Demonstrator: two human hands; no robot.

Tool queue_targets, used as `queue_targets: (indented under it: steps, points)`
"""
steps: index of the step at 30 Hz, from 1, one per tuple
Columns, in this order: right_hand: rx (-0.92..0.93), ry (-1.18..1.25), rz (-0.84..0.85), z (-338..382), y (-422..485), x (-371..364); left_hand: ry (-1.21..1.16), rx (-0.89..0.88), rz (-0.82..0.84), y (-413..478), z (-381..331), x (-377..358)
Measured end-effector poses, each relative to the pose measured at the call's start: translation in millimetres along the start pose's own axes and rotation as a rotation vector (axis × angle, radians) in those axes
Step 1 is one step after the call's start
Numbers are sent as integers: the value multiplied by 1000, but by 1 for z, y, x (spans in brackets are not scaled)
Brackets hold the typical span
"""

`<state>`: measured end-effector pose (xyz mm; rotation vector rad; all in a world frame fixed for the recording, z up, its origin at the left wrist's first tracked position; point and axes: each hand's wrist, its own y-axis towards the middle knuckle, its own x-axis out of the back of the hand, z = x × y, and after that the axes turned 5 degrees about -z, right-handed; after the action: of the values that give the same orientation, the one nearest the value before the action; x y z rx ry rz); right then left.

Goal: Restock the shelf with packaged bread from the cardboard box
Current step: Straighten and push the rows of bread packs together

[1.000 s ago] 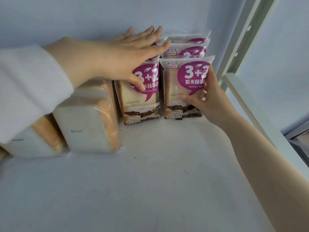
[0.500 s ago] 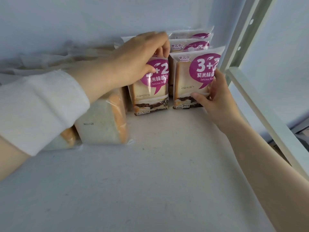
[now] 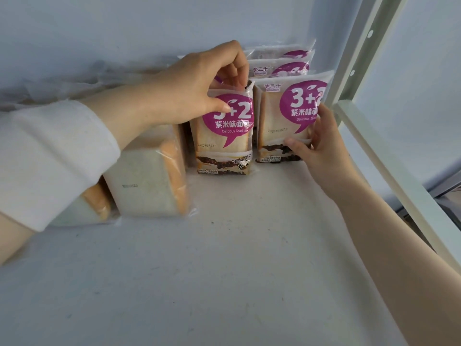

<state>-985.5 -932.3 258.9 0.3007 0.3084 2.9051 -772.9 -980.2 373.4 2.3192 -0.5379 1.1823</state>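
Two purple-labelled toast packs stand upright on the white shelf (image 3: 237,258). My left hand (image 3: 199,88) pinches the top of the left toast pack (image 3: 224,138), thumb on its front and fingers over its top edge. Around the right side and lower front of the right toast pack (image 3: 287,121) my right hand (image 3: 321,146) is wrapped. Behind the right pack stand two more toast packs (image 3: 282,68), one behind the other. The cardboard box is out of view.
Two clear-wrapped white bread loaves (image 3: 149,186) stand at the left, partly under my left sleeve. The shelf's white upright post (image 3: 359,46) and side rail (image 3: 399,171) bound the right side. The back wall is close behind the packs.
My left hand went from lying flat across the packs' tops to pinching the top of the left pack. The view has pulled back slightly; my right hand keeps its hold.
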Motion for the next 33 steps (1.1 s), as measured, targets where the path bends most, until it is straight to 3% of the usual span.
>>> queue_targets:
  steps: [10,17,22,26,30,33]
  points:
    - [-15,-151,17,6,-4,-10,286,-99,-66,1,-3,-10]
    - [-31,-312,-111,7,-13,-30,721,-102,-6,-8,-13,-24]
    - [13,-337,-173,1,-8,-41,780,-71,-78,-8,-8,-34]
    - [16,-335,-105,4,-6,-35,766,-41,-83,-7,-9,-33]
    - [-43,-340,-62,5,-8,-18,619,-25,-22,-7,-11,-20]
    - [-86,-383,-81,2,-7,-13,654,-46,37,-9,-14,-17]
